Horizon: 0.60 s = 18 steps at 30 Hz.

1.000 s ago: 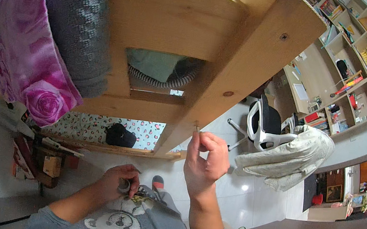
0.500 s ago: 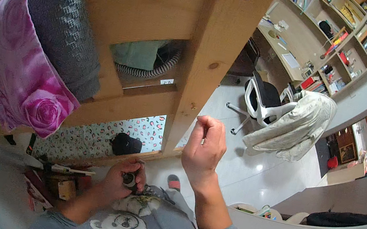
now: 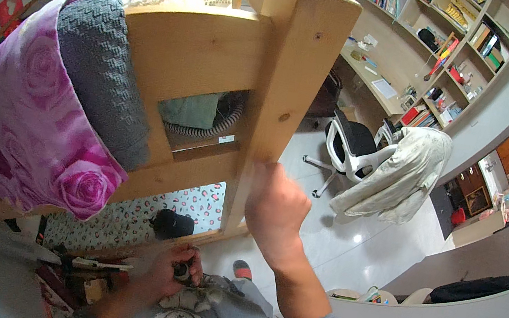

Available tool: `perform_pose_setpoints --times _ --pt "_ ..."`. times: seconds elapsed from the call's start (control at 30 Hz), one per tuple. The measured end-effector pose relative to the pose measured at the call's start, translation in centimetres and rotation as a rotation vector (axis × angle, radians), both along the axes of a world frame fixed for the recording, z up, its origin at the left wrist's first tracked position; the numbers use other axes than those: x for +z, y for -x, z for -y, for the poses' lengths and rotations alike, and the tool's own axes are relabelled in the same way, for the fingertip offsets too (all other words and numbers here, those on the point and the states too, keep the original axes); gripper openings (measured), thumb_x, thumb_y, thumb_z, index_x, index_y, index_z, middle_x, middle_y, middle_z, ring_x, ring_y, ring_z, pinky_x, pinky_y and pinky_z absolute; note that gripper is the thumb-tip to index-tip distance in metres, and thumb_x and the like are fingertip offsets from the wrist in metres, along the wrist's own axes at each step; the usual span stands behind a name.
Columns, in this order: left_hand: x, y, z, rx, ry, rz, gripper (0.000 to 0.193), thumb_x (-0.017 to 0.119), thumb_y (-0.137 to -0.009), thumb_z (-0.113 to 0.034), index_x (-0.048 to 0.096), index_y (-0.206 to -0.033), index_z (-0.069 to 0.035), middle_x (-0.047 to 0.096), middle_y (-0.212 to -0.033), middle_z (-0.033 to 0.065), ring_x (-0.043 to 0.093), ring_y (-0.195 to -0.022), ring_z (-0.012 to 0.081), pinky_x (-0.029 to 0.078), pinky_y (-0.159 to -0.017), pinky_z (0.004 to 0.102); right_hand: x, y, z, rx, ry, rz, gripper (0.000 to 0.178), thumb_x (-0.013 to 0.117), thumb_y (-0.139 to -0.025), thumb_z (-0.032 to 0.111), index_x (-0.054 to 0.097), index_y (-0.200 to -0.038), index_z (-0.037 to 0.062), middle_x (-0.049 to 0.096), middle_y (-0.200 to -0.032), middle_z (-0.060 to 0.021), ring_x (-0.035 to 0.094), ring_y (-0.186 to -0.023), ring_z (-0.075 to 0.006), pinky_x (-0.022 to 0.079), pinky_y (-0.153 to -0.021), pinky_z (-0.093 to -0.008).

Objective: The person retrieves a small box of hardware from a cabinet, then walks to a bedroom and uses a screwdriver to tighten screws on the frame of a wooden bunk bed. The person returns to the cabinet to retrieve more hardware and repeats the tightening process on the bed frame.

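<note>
A pale wooden bed post [image 3: 288,83] stands upright before me, with a broad wooden rail [image 3: 198,54] joined to its left side. My right hand [image 3: 274,211] is raised in a closed fist, blurred, against the post's lower right edge. What it grips is hidden now, though earlier it pinched a thin metal piece. My left hand [image 3: 169,277] rests low against my grey shirt, fingers curled around a small dark part [image 3: 182,271].
A pink rose-print blanket [image 3: 21,131] and a grey knitted blanket [image 3: 98,77] hang over the rail at left. A swivel chair [image 3: 355,149] draped with a cream jacket [image 3: 402,171] stands at right, by a desk [image 3: 376,85] and wall shelves [image 3: 452,44]. Tools [image 3: 93,263] lie at lower left.
My view has tipped up, so the post's top shows. My right hand has moved from pinching the thin piece in the air to a fist against the post. The left hand stays at my shirt.
</note>
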<state>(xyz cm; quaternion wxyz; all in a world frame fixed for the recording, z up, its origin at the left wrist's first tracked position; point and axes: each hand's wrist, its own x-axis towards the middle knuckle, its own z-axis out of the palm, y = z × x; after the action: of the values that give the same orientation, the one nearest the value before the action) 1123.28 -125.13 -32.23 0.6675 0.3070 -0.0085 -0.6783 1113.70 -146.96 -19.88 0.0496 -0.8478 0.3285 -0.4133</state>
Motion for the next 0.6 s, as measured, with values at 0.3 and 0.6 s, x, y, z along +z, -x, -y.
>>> perform_pose_setpoints --times 0.3,0.6 --pt "-0.2 -0.5 0.0 0.003 0.016 -0.016 0.018 0.058 -0.091 -0.021 0.056 -0.088 -0.003 0.052 -0.065 0.0108 0.057 -0.061 0.0272 0.049 -0.059 0.0390 -1.3 0.2 0.8 0.158 -0.410 0.183 0.029 0.055 -0.098 0.030 0.056 -0.081 0.0068 0.056 -0.061 -0.0117 0.056 -0.054 -0.0317 0.043 -0.050 -0.0431" --pt "0.0 -2.7 2.0 0.475 0.205 -0.001 0.035 0.057 -0.091 -0.018 0.054 -0.121 -0.002 0.051 -0.067 0.0065 0.054 -0.062 0.0229 0.048 -0.059 0.0378 -0.8 -0.5 0.1 0.016 -0.224 0.115 0.025 0.052 -0.099 0.028 0.053 -0.086 0.0058 0.050 -0.058 -0.0088 0.055 -0.054 -0.0319 0.043 -0.050 -0.0435"
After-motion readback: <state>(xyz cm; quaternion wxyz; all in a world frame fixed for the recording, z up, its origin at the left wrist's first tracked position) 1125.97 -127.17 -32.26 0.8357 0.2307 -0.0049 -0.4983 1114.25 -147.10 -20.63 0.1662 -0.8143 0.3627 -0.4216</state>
